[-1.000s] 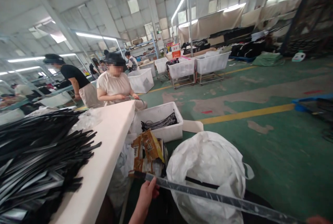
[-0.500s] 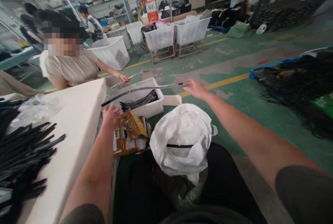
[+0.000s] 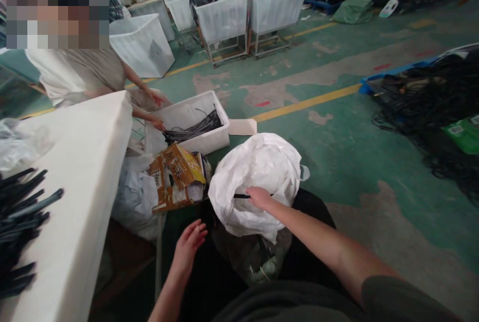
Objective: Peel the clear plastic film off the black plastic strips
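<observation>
My right hand (image 3: 259, 197) reaches into the mouth of a white woven bag (image 3: 228, 212) between my legs. Its fingers are closed on a thin black strip (image 3: 241, 196) that lies across the opening; the palm and arm cover part of the strip. To the left of the bag, my left hand (image 3: 192, 237) hovers above my lap with fingers loosely apart and nothing in it. Ahead, a white plastic bin (image 3: 213, 145) holds a bundle of black strips (image 3: 204, 125).
On my left is a white-topped table (image 3: 93, 137) with a pile of black strips (image 3: 22, 212). A torn brown carton (image 3: 175, 177) stands by the bag. A co-worker's hands (image 3: 156, 121) are at the bin. Black cords (image 3: 430, 102) heap on the right.
Both hands have drawn back from the bin toward me, and the long strip stretched between them is out of them. My right hand has taken hold of the strip in the bag.
</observation>
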`<state>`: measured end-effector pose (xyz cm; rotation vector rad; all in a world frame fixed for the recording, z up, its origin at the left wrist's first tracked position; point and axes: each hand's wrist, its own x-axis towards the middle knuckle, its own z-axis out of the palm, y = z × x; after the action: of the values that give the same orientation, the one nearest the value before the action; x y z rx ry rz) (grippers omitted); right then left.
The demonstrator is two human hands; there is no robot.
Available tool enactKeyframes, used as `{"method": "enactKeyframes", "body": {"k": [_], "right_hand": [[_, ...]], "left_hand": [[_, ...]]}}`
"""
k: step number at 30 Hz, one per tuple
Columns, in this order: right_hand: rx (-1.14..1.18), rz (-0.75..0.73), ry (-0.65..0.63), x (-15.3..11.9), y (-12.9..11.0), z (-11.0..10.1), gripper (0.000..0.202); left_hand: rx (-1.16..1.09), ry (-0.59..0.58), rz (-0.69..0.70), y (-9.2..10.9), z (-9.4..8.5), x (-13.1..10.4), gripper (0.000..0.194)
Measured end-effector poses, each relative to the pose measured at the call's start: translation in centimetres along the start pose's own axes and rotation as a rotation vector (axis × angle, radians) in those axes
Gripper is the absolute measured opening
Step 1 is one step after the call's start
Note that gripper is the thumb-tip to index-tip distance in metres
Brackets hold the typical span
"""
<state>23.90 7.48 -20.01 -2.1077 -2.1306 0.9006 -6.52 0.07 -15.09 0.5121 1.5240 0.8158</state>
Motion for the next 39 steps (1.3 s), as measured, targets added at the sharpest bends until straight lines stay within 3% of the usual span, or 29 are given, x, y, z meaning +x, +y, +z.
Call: {"method": "enactKeyframes", "body": {"k": [2, 4, 6, 10, 16, 20, 24, 28, 32, 36, 39], "right_hand": [[-0.025, 0.005, -0.009, -0.3, 0.3, 1.7, 0.024], [-0.035, 0.028, 0.007, -0.4, 0.9, 2.6, 0.028], [-0.027, 0.050, 0.006, -0.4, 1.5, 3.0, 0.025], [0.030, 0.054, -0.009, 0.1, 2.7, 3.0, 0.020], [0.189, -0.041, 0.012, 1.0, 5.0, 0.1, 0.022], [0.313, -0.091, 0.074, -0.7, 6.1, -2.6, 0.033], [0.429, -0.138, 0.153, -3.1, 5.4, -5.7, 0.034], [0.533, -0.212, 0.257, -5.7, 3.0, -9.9, 0.029], [0.572, -0.304, 0.341, -8.8, 0.3, -13.8, 0.029], [0.555, -0.411, 0.391, -12.0, -2.1, -16.2, 0.029], [0.532, -0.473, 0.412, -14.0, -3.6, -17.5, 0.030]], "left_hand": [[0.118, -0.042, 0.050, -2.9, 1.1, -2.1, 0.049], [0.210, -0.104, 0.110, -4.3, 2.1, -3.1, 0.045], [0.212, -0.126, 0.106, -4.5, 2.6, -3.3, 0.044], [0.050, -0.047, 0.034, -3.9, 2.4, -2.5, 0.053], [-0.036, -0.049, 0.022, -4.4, 2.3, -1.7, 0.059], [-0.010, -0.084, 0.046, -4.5, 2.8, -1.5, 0.061], [0.103, -0.100, 0.087, -4.3, 4.0, -1.5, 0.059], [0.189, -0.214, 0.248, -3.2, 7.1, -2.2, 0.048], [0.195, -0.367, 0.379, -0.2, 12.4, -4.3, 0.040], [0.098, -0.548, 0.469, 2.5, 17.4, -6.6, 0.042], [0.165, -0.605, 0.534, 3.0, 19.3, -7.8, 0.032]]}}
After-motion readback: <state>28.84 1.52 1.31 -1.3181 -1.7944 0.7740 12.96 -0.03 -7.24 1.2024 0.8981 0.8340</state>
